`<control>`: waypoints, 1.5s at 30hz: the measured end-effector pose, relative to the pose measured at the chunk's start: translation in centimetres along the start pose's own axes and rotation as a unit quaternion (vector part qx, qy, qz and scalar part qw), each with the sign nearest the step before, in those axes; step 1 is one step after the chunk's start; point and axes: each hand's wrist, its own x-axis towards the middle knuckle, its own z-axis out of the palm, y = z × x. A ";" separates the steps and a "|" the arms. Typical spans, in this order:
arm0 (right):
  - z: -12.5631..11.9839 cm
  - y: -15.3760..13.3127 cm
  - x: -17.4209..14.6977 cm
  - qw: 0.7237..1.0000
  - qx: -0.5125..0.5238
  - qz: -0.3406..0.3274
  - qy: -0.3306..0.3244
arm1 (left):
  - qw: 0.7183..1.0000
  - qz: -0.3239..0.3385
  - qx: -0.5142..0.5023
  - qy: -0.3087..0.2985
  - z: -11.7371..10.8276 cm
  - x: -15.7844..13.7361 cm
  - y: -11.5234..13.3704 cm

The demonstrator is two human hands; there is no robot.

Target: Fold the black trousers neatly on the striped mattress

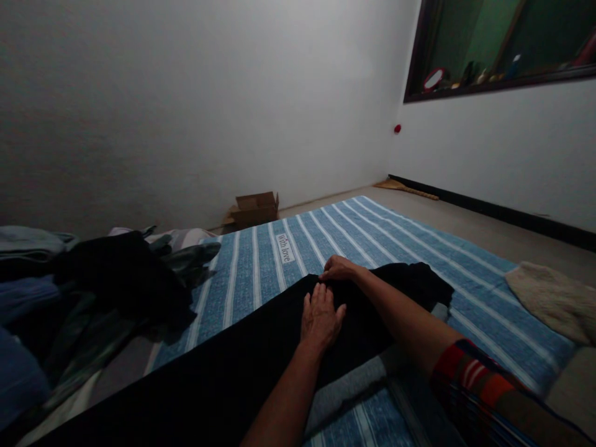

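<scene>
A long black garment [218, 360], shaped much like trousers, stretches across the bed from the lower left to a bunched end on the right. On top of it lies my left hand [321, 318], palm down with the thumb apart from the fingers. My right hand [339, 268] is just beyond, its fingers pinched on the garment's far edge. Grey cloth [347, 388] shows from under the near side of the black garment, below my right forearm. Dark shadow hides the garment's seams and folds.
A blue bed cover [298, 230] with white stripes lies underneath. Clothes are heaped [125, 279] on the left. Beige fluffy cloth [554, 298] rests at the right edge. Beyond the bed are an open cardboard box [254, 214] and a wooden object [405, 187] on the floor.
</scene>
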 end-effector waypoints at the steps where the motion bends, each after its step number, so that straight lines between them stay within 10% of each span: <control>1: 0.0 -0.2 0.1 1.000 0.002 0.002 0.004 | 1.000 0.001 -0.004 0.002 0.0 0.0 0.0; 15: 2.1 -2.5 1.8 0.998 -0.036 0.027 0.033 | 1.000 0.014 -0.019 0.010 0.2 0.0 -0.3; 31: -2.6 5.8 -1.3 0.998 -0.039 -0.002 -0.056 | 1.000 0.020 -0.003 -0.003 0.7 0.3 -0.5; 45: -2.0 4.8 -2.8 0.991 -0.133 -0.003 -0.008 | 0.999 0.014 0.028 -0.027 -0.2 0.3 -0.3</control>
